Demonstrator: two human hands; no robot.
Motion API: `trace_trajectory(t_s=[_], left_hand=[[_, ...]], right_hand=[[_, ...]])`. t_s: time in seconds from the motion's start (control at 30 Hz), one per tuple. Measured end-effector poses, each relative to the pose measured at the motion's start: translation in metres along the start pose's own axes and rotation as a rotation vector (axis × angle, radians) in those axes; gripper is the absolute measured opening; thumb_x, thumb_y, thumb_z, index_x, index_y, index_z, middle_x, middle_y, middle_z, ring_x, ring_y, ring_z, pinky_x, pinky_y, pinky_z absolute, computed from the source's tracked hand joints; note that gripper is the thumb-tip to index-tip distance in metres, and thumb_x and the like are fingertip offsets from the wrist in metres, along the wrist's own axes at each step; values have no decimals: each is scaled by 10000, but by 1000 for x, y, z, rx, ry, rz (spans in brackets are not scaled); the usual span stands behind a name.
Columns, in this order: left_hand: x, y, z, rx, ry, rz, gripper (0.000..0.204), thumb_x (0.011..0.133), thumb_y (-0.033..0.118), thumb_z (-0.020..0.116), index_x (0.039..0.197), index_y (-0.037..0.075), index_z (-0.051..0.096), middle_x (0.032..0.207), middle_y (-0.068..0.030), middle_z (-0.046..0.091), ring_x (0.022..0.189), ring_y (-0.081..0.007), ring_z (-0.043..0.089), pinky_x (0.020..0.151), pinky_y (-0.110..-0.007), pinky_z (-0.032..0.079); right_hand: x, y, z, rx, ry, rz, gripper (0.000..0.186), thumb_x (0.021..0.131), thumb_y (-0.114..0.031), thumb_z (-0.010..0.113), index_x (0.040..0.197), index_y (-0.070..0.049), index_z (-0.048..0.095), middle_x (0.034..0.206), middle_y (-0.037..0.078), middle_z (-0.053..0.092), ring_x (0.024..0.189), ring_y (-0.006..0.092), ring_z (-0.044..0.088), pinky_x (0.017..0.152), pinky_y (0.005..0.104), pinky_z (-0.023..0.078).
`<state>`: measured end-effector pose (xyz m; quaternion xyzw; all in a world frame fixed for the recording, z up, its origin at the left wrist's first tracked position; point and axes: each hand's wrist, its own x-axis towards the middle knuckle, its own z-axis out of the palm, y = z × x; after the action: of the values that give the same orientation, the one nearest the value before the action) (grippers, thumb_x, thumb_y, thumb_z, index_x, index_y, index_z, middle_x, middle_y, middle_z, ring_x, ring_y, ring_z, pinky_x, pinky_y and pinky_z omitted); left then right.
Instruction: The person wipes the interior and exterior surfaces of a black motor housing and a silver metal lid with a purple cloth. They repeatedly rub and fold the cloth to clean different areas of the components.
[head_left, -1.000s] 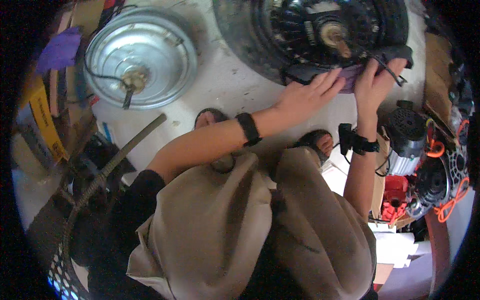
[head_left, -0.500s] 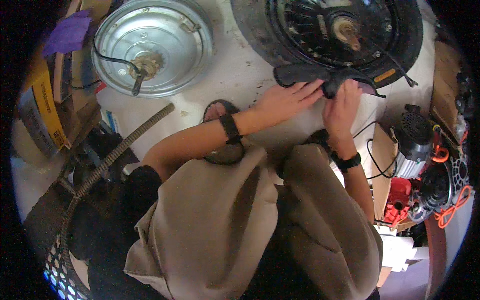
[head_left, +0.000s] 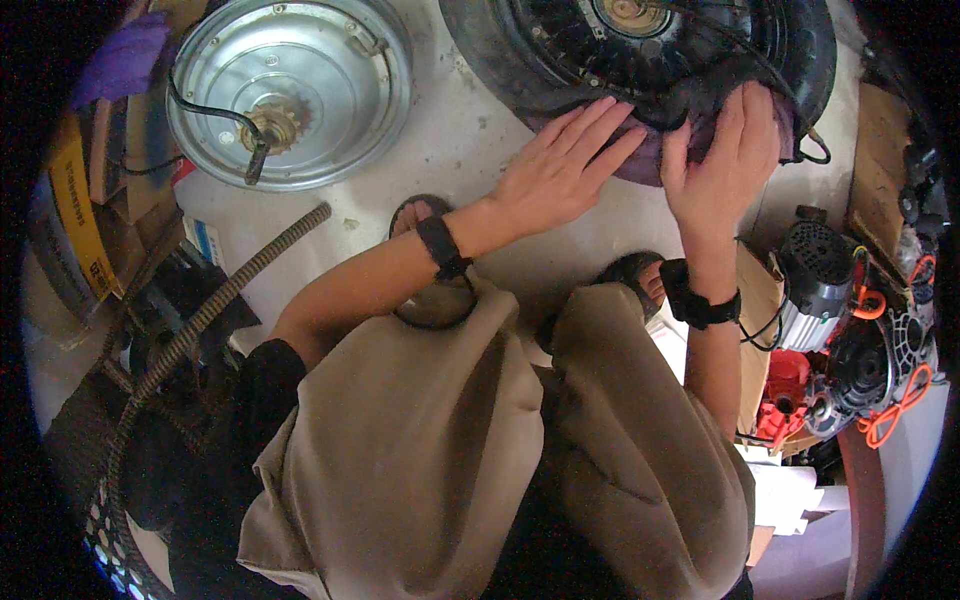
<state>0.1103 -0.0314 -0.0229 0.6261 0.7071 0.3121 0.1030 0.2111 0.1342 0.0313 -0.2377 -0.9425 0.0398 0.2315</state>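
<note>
Dark purple-and-black cloth (head_left: 645, 165) sits against the near edge of the black wheel (head_left: 565, 55), top right of view, bunched along tyre and rim. Wheel lies face up on the pale floor (head_left: 430, 160), its tan centre cut by the top of the picture.

Left hand (head_left: 550, 175): fingers straight, slightly fanned, tips at the cloth's left part. Right hand (head_left: 725, 165): laid over the cloth, fingers extended, thumb split off to the left. Neither is curled round anything (can't tell how hard they press). Black bands on both wrists.

Thin black cable (head_left: 818, 150) loops just right of the right hand.

Left of the wheel, well apart: silver hub (head_left: 340, 100), toothed sprocket (head_left: 285, 125) at its centre, black lead running to the axle. Ribbed hose (head_left: 215, 300) runs up toward it from lower left. Purple piece (head_left: 125, 58) upper left, on cartons.

Right side: black-and-silver motor (head_left: 812, 270), red part (head_left: 787, 390) below it, orange cord (head_left: 897, 408) further right. Sandalled feet between the forearms, tan trousers (head_left: 410, 450) nearest.
</note>
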Motion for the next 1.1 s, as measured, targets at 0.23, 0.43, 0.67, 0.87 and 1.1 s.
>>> trace_trajectory(t_s=[0.23,0.43,0.67,0.87,1.1], left_hand=[[-5,-8,7,43,-2,-6,701,727,102,674,1393,99,453,1435,-188,395,1336,-364,395,1070,-474,378],[-16,-12,7,53,14,-14,682,704,98,670,1363,120,496,1445,-187,391,1352,-363,383,1070,-474,385],[-27,-15,5,101,11,-10,639,677,120,696,1291,82,520,1486,-209,351,1388,-367,340,1099,-472,354],[-30,-25,-1,104,3,-30,617,665,121,715,1248,71,522,1490,-228,337,1392,-390,330,1107,-481,344],[-37,-45,-16,87,19,-115,586,629,79,733,1168,4,518,1503,-291,266,1388,-462,298,1118,-532,316]], right_hand=[[-2,4,2,39,23,-67,488,769,-196,686,1196,16,583,1263,203,555,1158,393,531,966,488,407],[-38,-2,8,124,-79,-90,438,731,-46,664,1162,15,614,1179,174,599,1086,369,574,908,462,466],[-38,-27,21,165,-86,-163,399,733,-1,625,1132,-4,643,1118,124,633,1038,312,604,871,420,485],[-22,-38,22,209,-206,-206,440,731,-48,611,1171,-21,613,1133,109,625,997,292,606,840,413,481],[-12,-59,17,225,-308,-190,472,757,-55,598,1229,-39,599,1209,99,590,1075,271,578,910,398,459]])
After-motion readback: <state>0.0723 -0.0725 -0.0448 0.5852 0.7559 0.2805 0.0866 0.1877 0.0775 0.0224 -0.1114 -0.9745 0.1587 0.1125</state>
